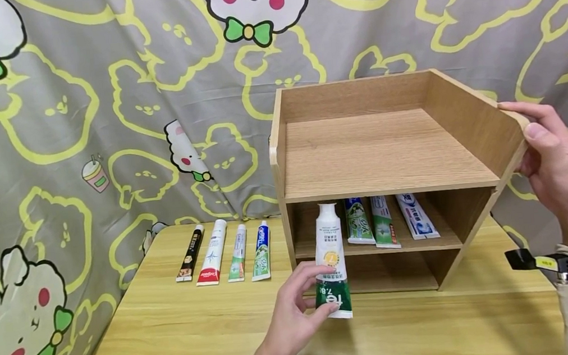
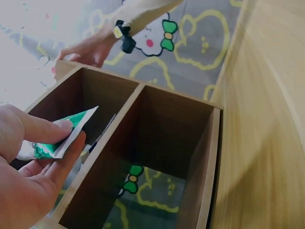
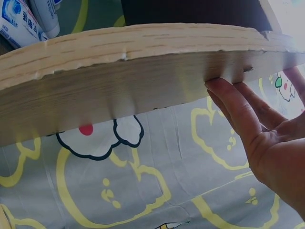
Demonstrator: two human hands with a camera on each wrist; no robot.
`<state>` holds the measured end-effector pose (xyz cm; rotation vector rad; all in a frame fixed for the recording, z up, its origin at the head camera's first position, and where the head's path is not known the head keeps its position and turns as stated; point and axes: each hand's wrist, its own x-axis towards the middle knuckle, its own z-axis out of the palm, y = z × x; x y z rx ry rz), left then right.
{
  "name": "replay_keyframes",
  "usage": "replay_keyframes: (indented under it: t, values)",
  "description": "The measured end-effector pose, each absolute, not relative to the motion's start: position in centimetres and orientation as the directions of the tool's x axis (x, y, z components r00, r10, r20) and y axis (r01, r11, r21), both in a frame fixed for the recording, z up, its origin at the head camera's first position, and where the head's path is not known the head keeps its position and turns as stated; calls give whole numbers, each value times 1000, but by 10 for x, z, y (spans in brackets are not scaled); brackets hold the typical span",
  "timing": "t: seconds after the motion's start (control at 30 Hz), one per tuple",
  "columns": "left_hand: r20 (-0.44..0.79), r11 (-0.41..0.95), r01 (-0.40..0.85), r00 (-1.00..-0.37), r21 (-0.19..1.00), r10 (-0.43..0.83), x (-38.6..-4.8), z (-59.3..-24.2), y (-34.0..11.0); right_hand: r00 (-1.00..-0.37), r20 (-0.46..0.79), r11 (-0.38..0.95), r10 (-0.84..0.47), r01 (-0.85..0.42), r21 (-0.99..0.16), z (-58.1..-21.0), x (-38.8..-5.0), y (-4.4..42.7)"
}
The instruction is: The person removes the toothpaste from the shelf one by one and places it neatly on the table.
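Note:
My left hand (image 1: 296, 312) pinches the flat bottom end of a white and green toothpaste tube (image 1: 331, 252) between thumb and fingers. The tube is held cap up in front of the wooden desk shelf (image 1: 363, 153). In the left wrist view, its green crimped end (image 2: 71, 129) shows between the thumb and fingers. On the shelf's middle level lie three toothpaste tubes: a blue and green one (image 1: 359, 221), a green and white one (image 1: 384, 222) and a blue and white one (image 1: 416, 216). My right hand (image 1: 556, 159) grips the edge of the shelf's right side panel, fingers (image 3: 238, 102) touching its outer face.
On the table (image 1: 176, 333) left of the shelf, several tubes lie in a row: a black one (image 1: 191, 253), a red and white one (image 1: 212, 254), a slim green and white one (image 1: 238, 253) and a blue and green one (image 1: 261, 251). A patterned curtain (image 1: 121, 113) hangs behind.

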<state>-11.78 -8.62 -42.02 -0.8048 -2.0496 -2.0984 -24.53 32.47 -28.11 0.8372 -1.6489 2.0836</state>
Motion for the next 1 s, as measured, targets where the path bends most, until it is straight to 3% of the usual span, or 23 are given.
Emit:
replay_keyframes:
  t: [0.27,1.0]
  values:
    - [478,-42,484,-841,874,252,-113,-422,-94,-766,639,-235,-68,-610,-756,-279,-245,324]
    - [618,-77,618,-756,783,217,-107,-427,-117,-763,643,-249,-69,-611,-752,-282,-246,324]
